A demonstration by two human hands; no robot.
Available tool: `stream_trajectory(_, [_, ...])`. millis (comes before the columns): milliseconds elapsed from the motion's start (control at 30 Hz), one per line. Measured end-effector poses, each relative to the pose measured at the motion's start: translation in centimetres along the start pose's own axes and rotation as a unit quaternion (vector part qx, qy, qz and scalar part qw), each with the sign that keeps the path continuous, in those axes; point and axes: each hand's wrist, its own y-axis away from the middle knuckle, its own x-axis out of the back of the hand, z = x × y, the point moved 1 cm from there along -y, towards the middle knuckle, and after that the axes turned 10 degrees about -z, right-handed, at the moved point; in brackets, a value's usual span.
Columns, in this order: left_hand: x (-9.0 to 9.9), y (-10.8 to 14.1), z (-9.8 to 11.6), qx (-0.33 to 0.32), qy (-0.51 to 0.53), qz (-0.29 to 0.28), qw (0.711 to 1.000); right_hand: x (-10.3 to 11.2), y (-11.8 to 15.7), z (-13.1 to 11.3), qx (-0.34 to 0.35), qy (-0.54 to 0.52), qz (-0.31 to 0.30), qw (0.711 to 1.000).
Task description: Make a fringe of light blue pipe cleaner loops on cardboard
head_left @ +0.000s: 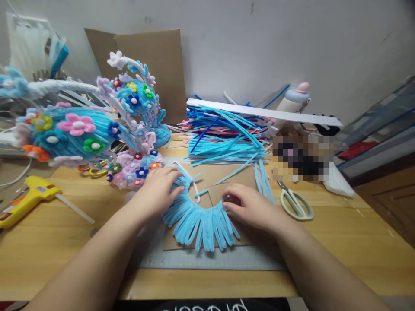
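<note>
A fringe of looped light-blue fuzzy stems (207, 226) lies fanned in a half circle on a brown cardboard sheet (246, 172). My left hand (162, 190) rests on the fringe's upper left part, its thumb and fingers apart. At the right end of the fringe, my right hand (243, 203) has its fingertips bent together on the end of the strip. A white stem (195, 190) and short blue pieces lie inside the curve.
Bundled blue stems (223, 147) lie behind the cardboard. Scissors (295, 203) are at the right, a yellow glue gun (30, 201) at the left. Flower-covered blue decorations (78, 134) stand at the back left. A grey mat (214, 258) lies under the cardboard.
</note>
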Motion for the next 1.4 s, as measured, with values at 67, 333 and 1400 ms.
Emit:
stream_trajectory(67, [-0.1,0.1,1.2,-0.036,0.014,-0.004,0.999,-0.3,-0.1,-0.7,0.066,0.048,0.027,0.996])
stream_trajectory(333, [-1.5,1.6,5.9,-0.250,0.134,-0.197,0.938,-1.3,-0.4,-1.1,0.122,0.105,-0.062,0.985])
stream_trajectory(1400, [-2.0,0.9,5.3,-0.120,0.233,-0.167,0.950,1.1,-0.9,3.5,0.031,0.081,0.012,0.996])
